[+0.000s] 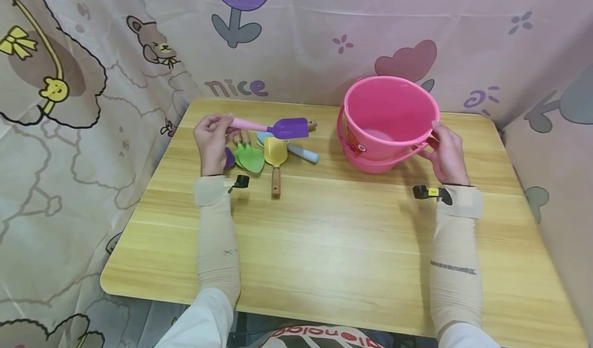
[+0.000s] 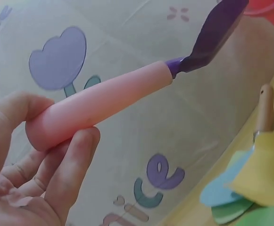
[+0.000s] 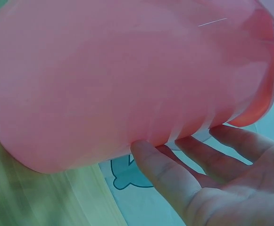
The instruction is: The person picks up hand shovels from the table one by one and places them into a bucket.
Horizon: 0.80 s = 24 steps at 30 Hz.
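In the head view my left hand (image 1: 213, 139) holds a toy shovel by its pink handle (image 1: 247, 124), fingers and thumb pinching the handle's end. Its purple blade (image 1: 291, 128) points right, over the other tools. The left wrist view shows the thumb above the pink handle (image 2: 101, 101) and fingers beneath. My right hand (image 1: 448, 152) grips the right side of a pink bucket (image 1: 370, 155), thumb at the rim and fingers against the outer wall. Seen from the right wrist, fingertips touch the bucket wall (image 3: 108, 84). The bucket's mouth faces up and its handle hangs down in front.
Left of the bucket, several garden tools lie together: a yellow shovel (image 1: 276, 155) with a wooden handle, a green trowel (image 1: 251, 158), a pale blue handle (image 1: 303, 153) and a purple piece (image 1: 229, 158). A patterned curtain (image 1: 306, 44) hangs behind the wooden table (image 1: 333, 250).
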{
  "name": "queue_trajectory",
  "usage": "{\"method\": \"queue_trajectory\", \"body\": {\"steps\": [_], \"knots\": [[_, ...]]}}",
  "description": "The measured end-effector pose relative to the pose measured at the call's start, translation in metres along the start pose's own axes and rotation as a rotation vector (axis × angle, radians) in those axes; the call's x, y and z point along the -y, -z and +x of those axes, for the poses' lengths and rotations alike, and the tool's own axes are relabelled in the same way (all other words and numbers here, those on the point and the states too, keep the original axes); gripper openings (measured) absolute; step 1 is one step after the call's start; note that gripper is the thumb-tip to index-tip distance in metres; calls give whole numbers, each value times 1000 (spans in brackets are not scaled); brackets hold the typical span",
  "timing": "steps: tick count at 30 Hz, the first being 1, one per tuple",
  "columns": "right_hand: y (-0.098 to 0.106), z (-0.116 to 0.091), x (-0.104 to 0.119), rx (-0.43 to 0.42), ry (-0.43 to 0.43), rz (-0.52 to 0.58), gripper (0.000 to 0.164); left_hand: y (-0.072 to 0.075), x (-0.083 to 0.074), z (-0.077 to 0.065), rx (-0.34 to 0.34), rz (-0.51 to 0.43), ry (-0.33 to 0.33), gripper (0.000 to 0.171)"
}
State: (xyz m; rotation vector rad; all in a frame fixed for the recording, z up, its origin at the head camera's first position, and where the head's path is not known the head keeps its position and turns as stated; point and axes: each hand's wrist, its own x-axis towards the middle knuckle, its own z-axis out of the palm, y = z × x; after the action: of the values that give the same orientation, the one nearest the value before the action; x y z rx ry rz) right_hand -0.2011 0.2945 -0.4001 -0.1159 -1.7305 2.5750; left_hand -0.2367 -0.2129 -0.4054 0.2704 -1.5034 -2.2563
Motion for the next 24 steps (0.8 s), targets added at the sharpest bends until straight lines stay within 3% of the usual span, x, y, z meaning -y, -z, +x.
{"method": "queue_trajectory", "body": {"steps": [6, 11, 24], "knots": [[1, 1, 0, -6, 5, -29, 50, -15, -2, -7, 14, -22, -44, 18], [1, 1, 0, -9, -6, -47, 54, -24, -5, -14, 41, -38, -91, 13], [-1, -1, 2, 1, -7, -101, 59, -47, -13, -28, 66, -58, -75, 12]]}}
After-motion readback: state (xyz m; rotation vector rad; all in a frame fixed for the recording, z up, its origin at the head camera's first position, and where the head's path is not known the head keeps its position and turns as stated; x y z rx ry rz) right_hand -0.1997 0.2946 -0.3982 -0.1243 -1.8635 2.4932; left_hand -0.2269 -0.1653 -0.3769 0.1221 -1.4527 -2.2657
